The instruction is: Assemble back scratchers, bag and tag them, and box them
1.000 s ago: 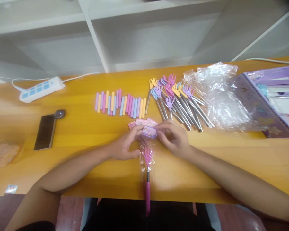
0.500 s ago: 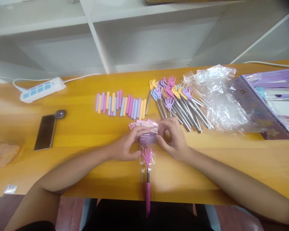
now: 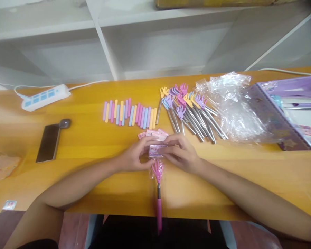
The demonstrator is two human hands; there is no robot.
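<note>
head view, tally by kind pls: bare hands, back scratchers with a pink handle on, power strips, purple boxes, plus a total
Left hand and right hand: 2
Pink-handled back scratcher: 1
Power strip: 1
Purple box: 1
Total: 5

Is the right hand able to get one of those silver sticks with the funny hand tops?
Probably yes. The right hand is right by the lower ends of the silver sticks, with nothing seemingly blocking it, though its fingers are busy at the purple card.
</note>
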